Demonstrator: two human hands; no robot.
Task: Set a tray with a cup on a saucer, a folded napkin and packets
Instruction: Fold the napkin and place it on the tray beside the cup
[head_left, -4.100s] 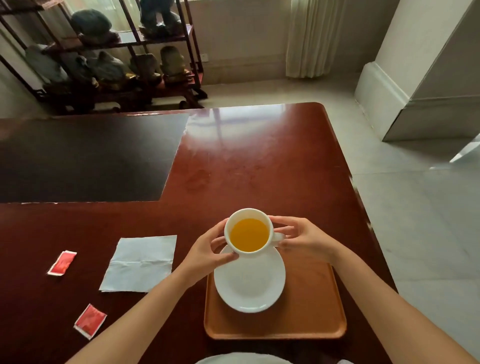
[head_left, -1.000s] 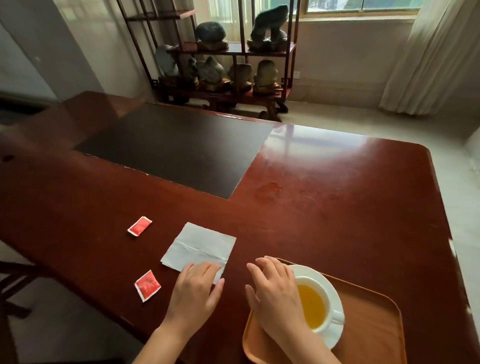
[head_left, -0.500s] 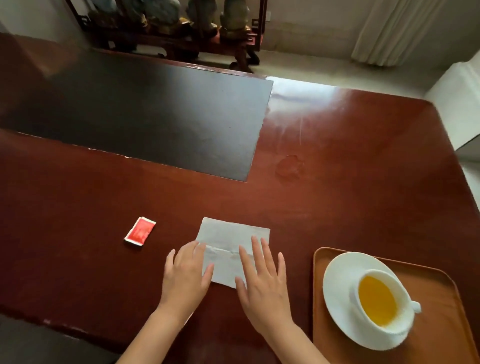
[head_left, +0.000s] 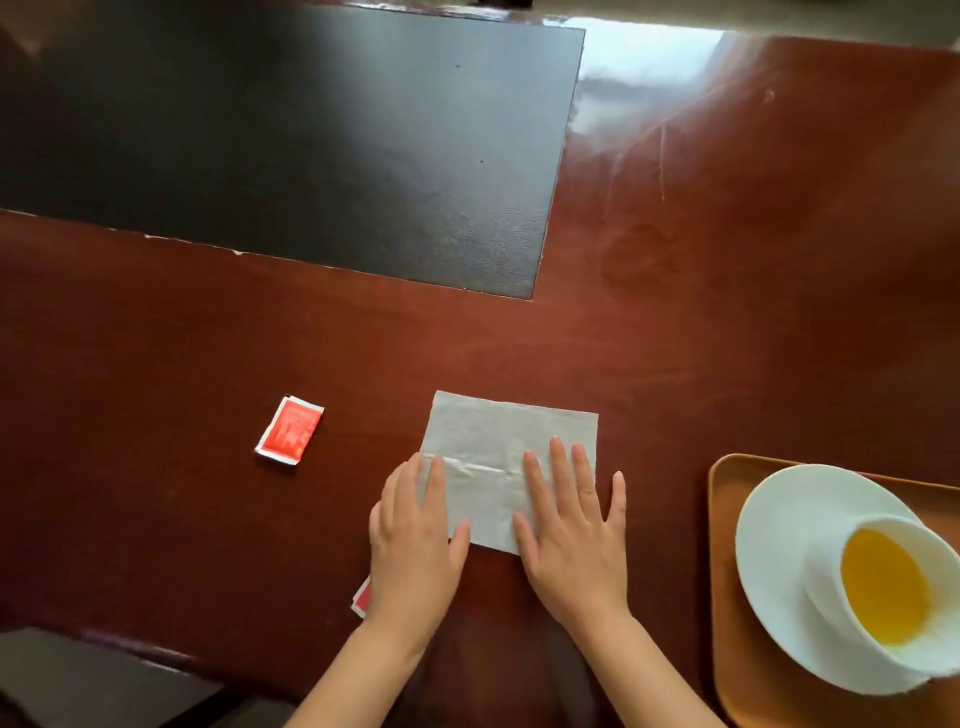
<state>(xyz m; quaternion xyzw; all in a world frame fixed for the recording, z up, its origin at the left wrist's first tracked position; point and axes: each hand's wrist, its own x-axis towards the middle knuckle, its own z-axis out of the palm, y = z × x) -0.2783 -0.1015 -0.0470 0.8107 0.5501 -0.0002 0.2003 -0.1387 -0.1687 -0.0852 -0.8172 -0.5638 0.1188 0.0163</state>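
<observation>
both hands flat and spread, nothing pinched. my left hand sits on the napkin's near-left corner, and my right hand covers its near-right part, fingers fanned out. the napkin lies open on the bench, just left of the tray, with a crease running across its middle.

handling-wise, it looks like thin paper: super light, floppy, zero stiffness. i reckon it'll slide on this glossy wood if i push sideways, and tear or crumple if i grab a fistful. best bet is to pin one side with a palm and pinch a far corner or edge with fingertips, then fold along the crease that's already there.

cup sits on the saucer on the tray, full of yellow liquid. that one's the fragile, sloshy bit, so i'd keep elbows clear of it.

one packet lies off to the left, well apart from the napkin. another red packet peeks out from under my left hand. both are small, flat and probably slick, so i'd guess it's easiest to nudge an edge up with a nail and pinch.
</observation>
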